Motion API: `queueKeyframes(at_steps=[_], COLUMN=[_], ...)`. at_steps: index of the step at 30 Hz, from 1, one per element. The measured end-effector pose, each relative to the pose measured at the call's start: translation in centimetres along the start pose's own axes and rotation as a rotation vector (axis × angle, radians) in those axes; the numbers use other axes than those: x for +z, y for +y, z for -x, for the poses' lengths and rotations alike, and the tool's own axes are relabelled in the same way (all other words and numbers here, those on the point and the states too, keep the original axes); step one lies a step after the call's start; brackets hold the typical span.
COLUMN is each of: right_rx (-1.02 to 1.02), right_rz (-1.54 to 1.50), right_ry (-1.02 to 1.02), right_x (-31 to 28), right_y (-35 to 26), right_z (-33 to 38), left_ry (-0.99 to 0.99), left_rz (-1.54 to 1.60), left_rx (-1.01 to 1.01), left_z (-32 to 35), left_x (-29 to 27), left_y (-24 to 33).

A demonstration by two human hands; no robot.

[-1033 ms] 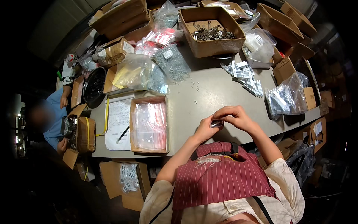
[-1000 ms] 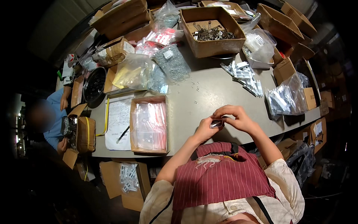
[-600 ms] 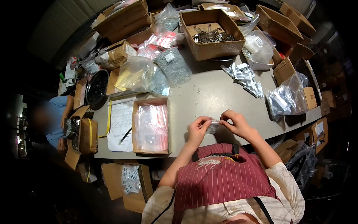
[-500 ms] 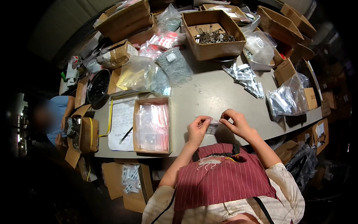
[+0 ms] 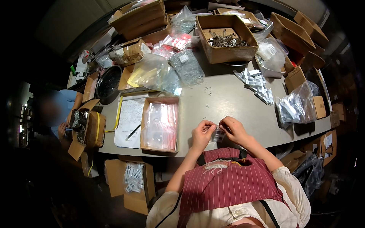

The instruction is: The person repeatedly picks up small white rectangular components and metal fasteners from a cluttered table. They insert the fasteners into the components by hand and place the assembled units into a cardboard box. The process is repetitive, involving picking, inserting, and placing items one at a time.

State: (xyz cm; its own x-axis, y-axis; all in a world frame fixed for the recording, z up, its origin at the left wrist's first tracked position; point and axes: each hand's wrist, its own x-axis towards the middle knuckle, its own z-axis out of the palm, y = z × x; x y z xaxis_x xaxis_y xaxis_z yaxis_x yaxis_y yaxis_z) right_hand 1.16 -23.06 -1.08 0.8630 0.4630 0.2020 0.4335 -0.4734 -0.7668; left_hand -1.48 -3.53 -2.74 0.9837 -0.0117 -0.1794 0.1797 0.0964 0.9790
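Note:
Close to the table's near edge, my left hand [image 5: 203,134] pinches the side of a small clear plastic bag [image 5: 218,136] with pale parts inside. At the bag's top edge, my right hand [image 5: 234,131] has its fingers closed on the plastic. The two hands are almost touching. To the left of them stands an open cardboard box [image 5: 177,125] with stacked clear bags that have red edges. A few tiny metal pieces [image 5: 206,106] lie on the table beyond my left hand.
Grey and white slide-like parts [image 5: 255,83] lie loose at the far right, beside a filled plastic bag [image 5: 294,108]. A box of metal parts [image 5: 228,55] stands at the back. Papers with a pen [image 5: 134,131] lie left. Another person [image 5: 62,106] sits at far left.
My right hand has come in toward the left, closing on the top of the bag. The bag now hangs a little lower and more upright. The whole view has shifted slightly.

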Motion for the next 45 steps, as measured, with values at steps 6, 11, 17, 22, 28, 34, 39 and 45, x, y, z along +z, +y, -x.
queueKeyframes(at_steps=[6,11,17,22,28,34,39,45], right_rx=[-0.022,-0.076,-0.232,-0.393,-0.580,-0.759,-0.934,-0.960], right_rz=[-0.070,-0.055,-0.083,-0.244,-0.341,-0.313,-0.294,-0.341], right_ry=[-0.030,-0.082,-0.121,-0.289,-0.475,-0.561,-0.613,-0.689], right_x=[0.4,0.2,0.8,1.7,3.9,7.9,11.6,15.5], right_y=[-0.9,-1.5,-4.2,-7.8,-13.3,-18.8,-21.6,-24.1], right_z=[-0.5,-0.6,-1.9,-5.5,-9.0,-11.2,-12.3,-12.2], left_ry=[0.020,0.051,0.226,0.362,0.492,0.722,0.894,1.051], left_rz=[-0.206,-0.382,-0.431,-0.401,-0.428,-0.369,-0.116,0.033], left_rx=[0.101,0.201,0.392,0.471,0.417,0.439,0.479,0.522], left_z=[0.5,2.3,5.1,8.3,13.0,16.8,20.7,23.0], left_x=[-0.3,-0.3,-1.5,-4.5,-8.1,-11.5,-14.6,-16.8], left_y=[0.3,3.0,4.3,7.7,11.3,10.6,9.4,7.9])
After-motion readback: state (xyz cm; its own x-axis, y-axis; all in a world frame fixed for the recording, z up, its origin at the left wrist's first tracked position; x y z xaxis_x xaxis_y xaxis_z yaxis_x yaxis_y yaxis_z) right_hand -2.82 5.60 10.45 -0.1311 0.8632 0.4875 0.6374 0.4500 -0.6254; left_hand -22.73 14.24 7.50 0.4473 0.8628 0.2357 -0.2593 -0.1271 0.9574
